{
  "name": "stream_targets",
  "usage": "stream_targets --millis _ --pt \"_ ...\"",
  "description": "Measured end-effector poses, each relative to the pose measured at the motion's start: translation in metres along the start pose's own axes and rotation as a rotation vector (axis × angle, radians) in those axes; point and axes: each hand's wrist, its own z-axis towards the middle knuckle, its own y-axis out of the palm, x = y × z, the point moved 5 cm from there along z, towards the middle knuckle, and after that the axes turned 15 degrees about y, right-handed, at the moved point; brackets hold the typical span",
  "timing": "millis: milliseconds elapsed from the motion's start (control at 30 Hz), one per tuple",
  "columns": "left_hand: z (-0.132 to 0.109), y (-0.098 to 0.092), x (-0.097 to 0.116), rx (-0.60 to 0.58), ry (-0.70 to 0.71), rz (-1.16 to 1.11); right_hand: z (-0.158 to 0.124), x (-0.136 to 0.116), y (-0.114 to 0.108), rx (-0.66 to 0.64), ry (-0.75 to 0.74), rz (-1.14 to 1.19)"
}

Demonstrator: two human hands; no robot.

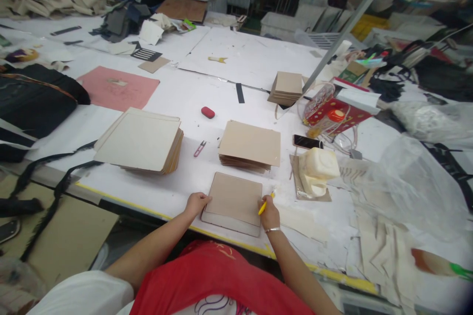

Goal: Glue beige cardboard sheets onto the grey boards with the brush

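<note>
A tan board (236,194) lies over a greyer rounded-corner panel (232,223) at the table's front edge, leaving a strip of the panel showing along the near side. My left hand (197,204) pinches the board's left edge. At the opposite edge, my right hand (270,214) is closed around a slim yellow tool (262,207), its fingers against the board's side. The tool's kind is too small to tell. Just beyond the board stands a stack of tan boards (251,142). A taller stack of pale boards (144,138) sits to the left.
Pink-handled thread snips (200,148) and a red oval case (208,112) lie between and beyond the stacks. On the right are a cream plastic container (320,163), a phone (307,141), a red bag (343,108) and clear plastic (414,177). A slanted metal pole (343,34) rises behind.
</note>
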Motion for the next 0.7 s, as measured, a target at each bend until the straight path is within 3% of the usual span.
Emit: stream_targets --millis 500,700 --pt "-0.011 -0.002 0.029 -0.092 -0.046 0.011 -0.003 -0.007 -0.004 -0.015 -0.022 -0.210" --pt "-0.005 0.003 0.026 -0.119 -0.056 0.139 -0.002 -0.010 -0.001 -0.028 -0.034 -0.264"
